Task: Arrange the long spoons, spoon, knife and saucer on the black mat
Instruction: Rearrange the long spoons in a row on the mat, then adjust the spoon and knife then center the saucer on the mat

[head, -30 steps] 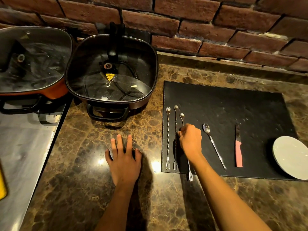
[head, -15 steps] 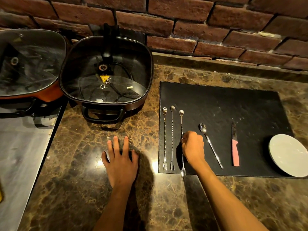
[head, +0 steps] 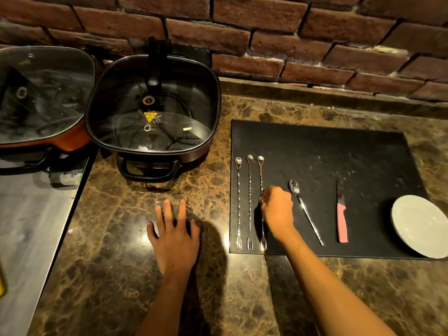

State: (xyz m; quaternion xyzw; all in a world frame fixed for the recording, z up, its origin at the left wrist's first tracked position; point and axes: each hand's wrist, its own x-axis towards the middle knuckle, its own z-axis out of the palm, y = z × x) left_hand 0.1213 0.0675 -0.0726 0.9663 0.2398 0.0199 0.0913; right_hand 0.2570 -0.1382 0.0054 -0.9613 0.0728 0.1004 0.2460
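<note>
A person's two bare arms reach forward over a brown marbled bench (head: 126, 275). Nearest, the left hand (head: 175, 236) lies flat on the stone with fingers spread, holding nothing, well apart from the right.

Just beyond, the right hand (head: 277, 210) rests over the near left part of the black mat (head: 339, 151), fingers curled onto the shaft of the third long spoon (head: 260, 175); how firmly it pinches is hard to tell. That spoon lies parallel to the other two long spoons (head: 244, 202), all three with bowls away and forked ends at the mat's near edge.

To the right on the mat lie the spoon (head: 306, 212), slanted, then the knife (head: 341, 214) with a pink handle. The white saucer (head: 419, 225) sits at the mat's near right corner, its rim seemingly overhanging.

Farther back, off the mat, two lidded electric pans (head: 152, 110) stand against a brick wall (head: 266, 35).

The step in hand looks like lining up the third long spoon. Next would be letting go and straightening the slanted spoon, needing only a light nudge.
</note>
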